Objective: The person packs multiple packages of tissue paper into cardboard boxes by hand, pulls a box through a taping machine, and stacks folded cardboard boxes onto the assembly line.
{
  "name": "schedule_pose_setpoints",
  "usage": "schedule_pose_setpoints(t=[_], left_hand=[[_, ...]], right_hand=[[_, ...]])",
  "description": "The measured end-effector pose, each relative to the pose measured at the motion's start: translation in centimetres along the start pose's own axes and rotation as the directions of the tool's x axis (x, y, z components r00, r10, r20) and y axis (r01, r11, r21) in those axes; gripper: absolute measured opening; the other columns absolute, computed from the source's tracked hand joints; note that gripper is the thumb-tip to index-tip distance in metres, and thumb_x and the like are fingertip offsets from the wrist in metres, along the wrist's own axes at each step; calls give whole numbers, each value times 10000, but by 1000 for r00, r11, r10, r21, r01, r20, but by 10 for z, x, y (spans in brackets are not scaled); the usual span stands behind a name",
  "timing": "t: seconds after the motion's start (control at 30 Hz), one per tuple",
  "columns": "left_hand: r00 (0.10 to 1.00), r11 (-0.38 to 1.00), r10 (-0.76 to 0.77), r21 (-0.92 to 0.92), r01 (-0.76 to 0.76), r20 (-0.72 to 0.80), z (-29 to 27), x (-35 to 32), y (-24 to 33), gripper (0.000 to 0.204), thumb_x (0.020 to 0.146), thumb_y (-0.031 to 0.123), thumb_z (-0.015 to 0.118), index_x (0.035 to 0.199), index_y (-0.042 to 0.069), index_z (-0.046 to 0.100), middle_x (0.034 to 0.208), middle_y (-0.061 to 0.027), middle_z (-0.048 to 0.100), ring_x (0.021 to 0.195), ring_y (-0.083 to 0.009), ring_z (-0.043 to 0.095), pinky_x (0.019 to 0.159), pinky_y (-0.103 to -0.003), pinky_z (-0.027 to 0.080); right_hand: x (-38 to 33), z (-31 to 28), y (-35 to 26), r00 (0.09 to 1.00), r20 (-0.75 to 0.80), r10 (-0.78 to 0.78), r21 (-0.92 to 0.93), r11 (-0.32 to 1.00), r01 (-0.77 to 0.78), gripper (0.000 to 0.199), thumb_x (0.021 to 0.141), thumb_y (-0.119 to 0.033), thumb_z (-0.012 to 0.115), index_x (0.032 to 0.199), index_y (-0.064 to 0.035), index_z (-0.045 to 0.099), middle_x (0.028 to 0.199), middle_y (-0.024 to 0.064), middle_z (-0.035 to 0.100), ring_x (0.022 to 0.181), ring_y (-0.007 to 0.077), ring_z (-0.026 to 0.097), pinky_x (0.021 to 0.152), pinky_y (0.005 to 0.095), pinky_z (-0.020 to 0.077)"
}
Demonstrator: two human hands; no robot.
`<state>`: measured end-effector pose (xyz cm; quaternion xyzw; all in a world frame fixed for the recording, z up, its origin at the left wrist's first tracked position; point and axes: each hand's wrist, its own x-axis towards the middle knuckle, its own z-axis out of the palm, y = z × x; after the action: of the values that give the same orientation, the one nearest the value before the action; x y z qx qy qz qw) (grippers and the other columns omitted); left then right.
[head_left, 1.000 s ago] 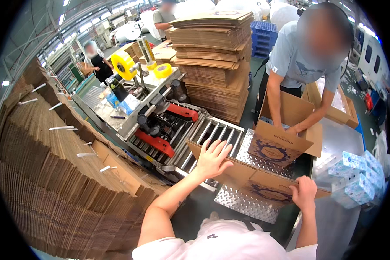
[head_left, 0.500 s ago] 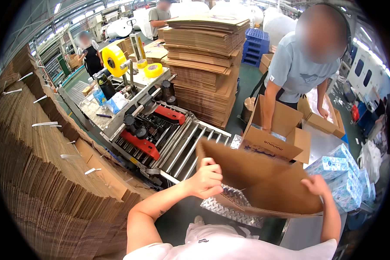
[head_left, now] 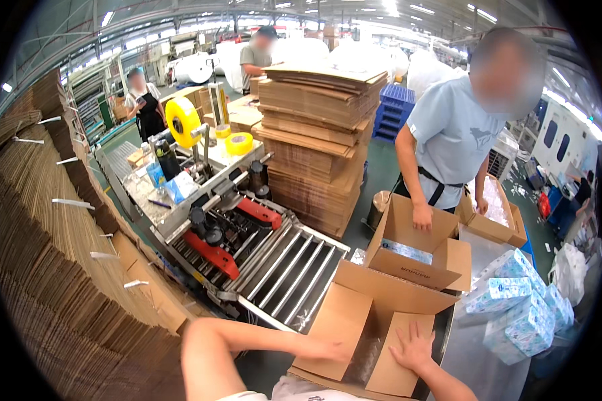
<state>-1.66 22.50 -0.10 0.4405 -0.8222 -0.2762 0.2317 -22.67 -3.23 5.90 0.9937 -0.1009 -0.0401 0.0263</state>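
Note:
An open cardboard carton (head_left: 374, 284) sits right in front of me, flaps folded inward. My right hand (head_left: 413, 347) lies with fingers spread on its right flap (head_left: 398, 361). Over the left flap (head_left: 334, 321) is my left hand (head_left: 324, 349), slightly blurred, its fingers stretched out and holding nothing. Between the two flaps a strip of the carton's inside shows. Just beyond stands a second open carton (head_left: 408, 269) with a light-blue printed pack (head_left: 408, 251) inside. A co-worker's hand (head_left: 422, 217) hangs over that carton.
A roller conveyor (head_left: 284, 274) with a red-sided taping machine (head_left: 211, 254) runs at left. Flat cardboard stacks stand at far left (head_left: 67, 267) and behind the conveyor (head_left: 314, 147). Blue packs (head_left: 522, 301) lie on the metal table (head_left: 471, 334) at right. A co-worker (head_left: 455, 140) stands opposite.
The carton I was gripping by its sides, tilted, has come down in front of me. Its flaps are now inward and my hands have moved onto them. The co-worker has straightened up.

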Motion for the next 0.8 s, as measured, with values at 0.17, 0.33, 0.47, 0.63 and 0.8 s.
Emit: schedule_pose_setpoints(t=[0.17,0.33,0.47,0.63,0.8], left_hand=[[962,834,-273,-496,244,14,-30,-50,112,696,799,102,661,1405,69,321,1400,-136,398,1301,-240,365,1063,-377,307],[463,89,-886,-973,215,21,-14,-53,77,559,897,452,541,1203,-16,542,1116,-93,616,1018,-177,584,858,-305,478],[274,-31,-957,-972,231,96,-28,-55,74,676,857,503,571,1254,-37,484,1192,-165,568,1076,-255,566,888,-366,473],[248,-78,-953,-934,350,173,-48,-50,67,582,898,444,529,1284,12,472,1207,-152,563,1091,-269,563,890,-379,477],[728,130,-684,-972,194,54,-70,15,106,660,920,459,483,1382,15,326,1400,-132,372,1284,-194,367,1035,-361,351]], right_hand=[[-11,28,4,991,-135,12,85,996,0,569,791,-481,569,1281,-198,504,1373,183,375,1239,381,368,801,666,376],[35,-84,10,907,352,-231,240,959,151,415,853,-407,550,1136,-109,609,1014,181,607,954,319,575,763,461,476],[51,-178,-15,969,-85,-231,781,589,209,241,881,-205,536,882,15,634,761,179,625,781,335,609,714,340,466],[55,-103,-35,696,-717,-48,167,957,238,416,850,-279,551,1197,-53,516,1148,180,561,981,381,545,883,480,416],[-12,-90,-29,908,200,369,344,841,-418,429,933,-361,391,1170,-56,579,1113,231,584,1046,396,540,869,475,432]])
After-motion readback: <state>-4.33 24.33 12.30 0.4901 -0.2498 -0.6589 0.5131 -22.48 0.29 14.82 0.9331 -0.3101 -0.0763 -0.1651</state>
